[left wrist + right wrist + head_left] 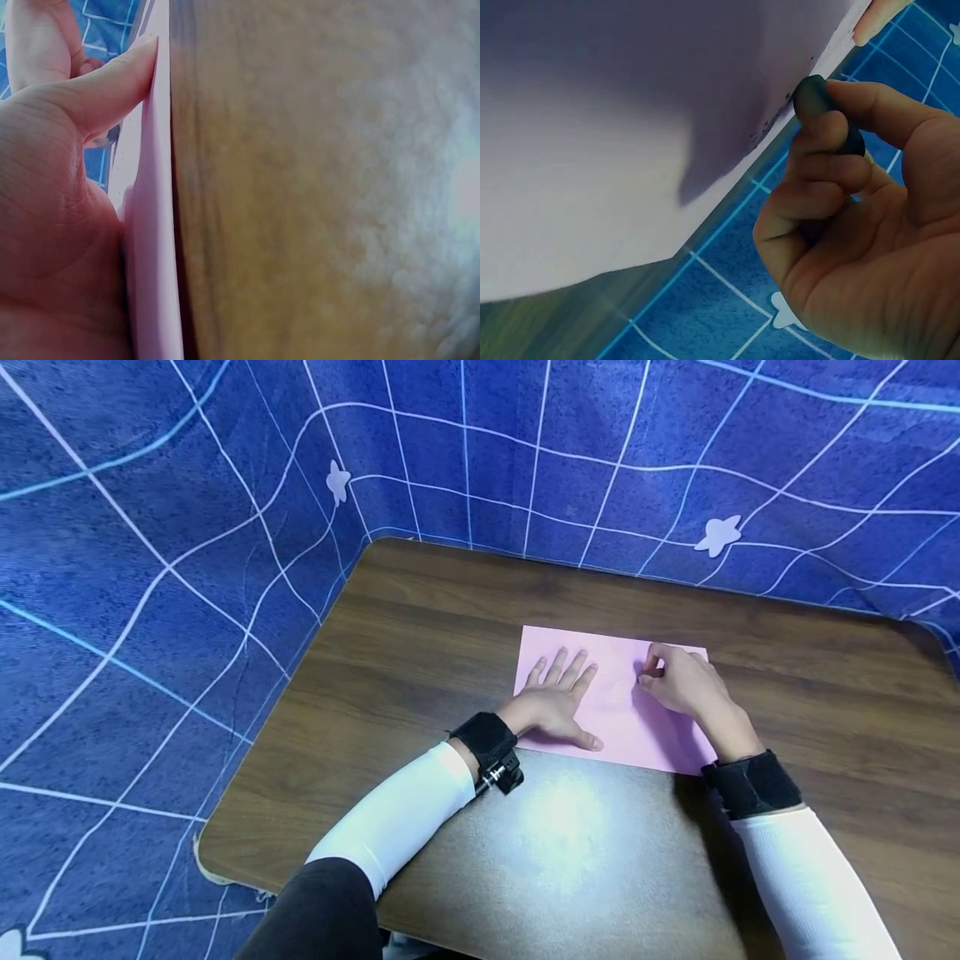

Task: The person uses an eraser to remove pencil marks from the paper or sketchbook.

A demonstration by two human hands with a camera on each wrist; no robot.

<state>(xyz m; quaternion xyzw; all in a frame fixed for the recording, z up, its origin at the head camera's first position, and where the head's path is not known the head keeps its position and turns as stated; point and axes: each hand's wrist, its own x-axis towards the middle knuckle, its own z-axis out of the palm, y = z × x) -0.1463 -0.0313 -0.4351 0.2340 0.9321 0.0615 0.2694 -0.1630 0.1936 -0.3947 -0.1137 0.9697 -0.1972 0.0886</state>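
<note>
A pink sheet of paper (617,714) lies flat on the brown table (420,635). My left hand (558,695) rests open on the sheet's left half, fingers straight and spread; in the left wrist view its thumb (112,82) presses the paper (150,247). My right hand (678,681) hovers over the sheet's upper right part with curled fingers. In the right wrist view this right hand (862,225) pinches a small dark rounded object (821,105) whose tip touches the paper (630,112). I cannot tell what the object is.
A blue cloth with a white grid and star shapes (187,527) surrounds the table at the back and left. Bare wood (570,835) with a bright glare lies between the sheet and the table's near edge.
</note>
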